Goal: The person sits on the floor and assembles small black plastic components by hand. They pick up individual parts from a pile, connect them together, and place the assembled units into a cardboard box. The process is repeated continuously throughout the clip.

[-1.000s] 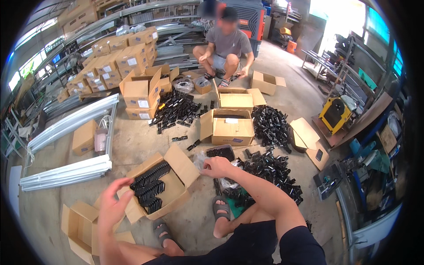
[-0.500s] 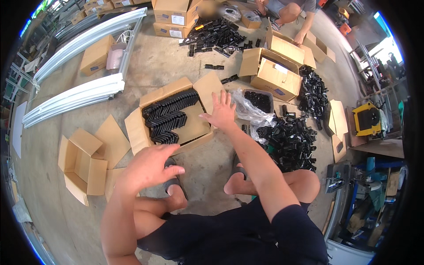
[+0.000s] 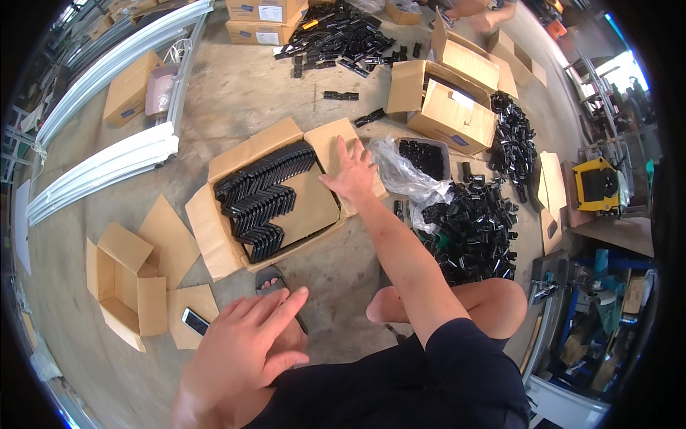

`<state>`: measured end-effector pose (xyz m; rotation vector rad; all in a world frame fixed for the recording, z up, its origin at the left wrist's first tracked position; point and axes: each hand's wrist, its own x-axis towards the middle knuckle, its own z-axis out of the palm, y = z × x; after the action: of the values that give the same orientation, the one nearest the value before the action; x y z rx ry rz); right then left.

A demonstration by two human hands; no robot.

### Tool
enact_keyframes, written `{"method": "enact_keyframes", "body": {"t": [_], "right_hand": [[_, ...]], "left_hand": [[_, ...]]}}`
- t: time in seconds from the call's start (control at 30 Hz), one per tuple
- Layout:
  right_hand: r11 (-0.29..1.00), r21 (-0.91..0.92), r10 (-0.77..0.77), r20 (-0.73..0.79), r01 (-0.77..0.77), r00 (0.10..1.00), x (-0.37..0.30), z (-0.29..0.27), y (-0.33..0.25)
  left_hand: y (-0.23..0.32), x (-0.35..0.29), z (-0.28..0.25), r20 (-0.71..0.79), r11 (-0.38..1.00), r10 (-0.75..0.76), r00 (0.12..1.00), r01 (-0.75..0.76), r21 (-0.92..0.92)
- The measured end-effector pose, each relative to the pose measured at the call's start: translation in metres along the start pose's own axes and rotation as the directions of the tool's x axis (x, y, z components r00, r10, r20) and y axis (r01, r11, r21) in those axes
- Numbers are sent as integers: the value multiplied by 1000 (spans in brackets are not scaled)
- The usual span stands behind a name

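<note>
An open cardboard box (image 3: 314, 204) sits on the floor before me, holding rows of stacked black angled parts (image 3: 264, 179) along its left side. Over its right flap (image 3: 334, 140) my right hand (image 3: 351, 171) is spread open, holding nothing; whether it touches the flap I cannot tell. Close to my body, my left hand (image 3: 250, 336) hangs empty, fingers extended and thumb apart. Near that hand, a phone (image 3: 194, 322) lies on a piece of cardboard. To the right of my right hand are a crumpled clear plastic bag (image 3: 407, 175) and a heap of black parts (image 3: 471, 229).
A small empty carton (image 3: 118, 282) stands at left, with white metal profiles (image 3: 100, 171) beyond. Another open carton (image 3: 450, 118), a bin of small black pieces (image 3: 423, 159) and a far heap (image 3: 336, 39) lie ahead. A person (image 3: 486, 13) is partly visible at the top.
My left hand has drawn back toward my body, away from the box's near edge. My right hand stays spread by the right flap. The view has shifted, and the phone now shows.
</note>
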<state>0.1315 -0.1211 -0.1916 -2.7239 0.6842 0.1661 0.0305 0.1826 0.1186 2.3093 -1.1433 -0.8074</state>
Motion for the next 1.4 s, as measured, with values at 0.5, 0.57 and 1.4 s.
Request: {"method": "enact_keyframes", "body": {"t": [0.5,0.57,1.4], "right_hand": [[997,-41,-65,-85,62,994,-7,-1,1],[998,-39,-51,-56,49,997,-8,-4,-2],[989,-114,-89,62,96,994,-53,-8,10]], "left_hand": [[11,-1,-4,34,998,57,998,-58,8],[15,-1,-6,49,999,51,998,-51,11],[-80,-56,-85,-798,725,-583,154,-347,-596]]}}
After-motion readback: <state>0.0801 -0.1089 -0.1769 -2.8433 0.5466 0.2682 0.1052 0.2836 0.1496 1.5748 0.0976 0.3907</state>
